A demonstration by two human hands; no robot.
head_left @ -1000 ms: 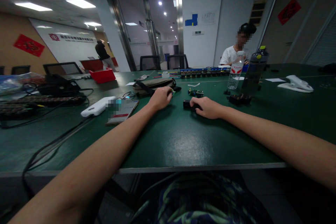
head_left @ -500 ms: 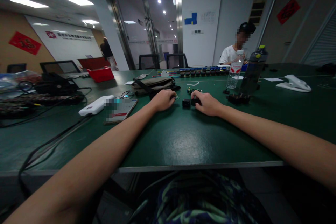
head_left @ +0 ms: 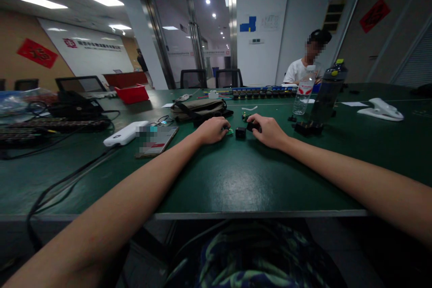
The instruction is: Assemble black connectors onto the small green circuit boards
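Observation:
My left hand (head_left: 214,130) rests low over the green table, its fingers pinched on a small green part (head_left: 230,132). To the right of it a small black block (head_left: 240,132) sits on the table between my hands. My right hand (head_left: 267,131) has its thumb and fingers closed around a black piece (head_left: 251,126), mostly covered by the fingers. Just behind, some small green parts (head_left: 245,116) lie near a thin white strip (head_left: 249,108). The fine detail of these parts is too small to tell.
A grey bag (head_left: 199,109) lies behind my left hand. A phone (head_left: 158,141) and white power bank (head_left: 125,133) are left. Black parts (head_left: 308,128), a clear bottle (head_left: 303,94) and a dark bottle (head_left: 328,94) stand right. A person (head_left: 299,69) sits across the table (head_left: 216,180).
The view has shifted slightly. The green part at my left fingertips shows more clearly, and fewer small green parts are visible beside my right fingers. Both hands have barely moved.

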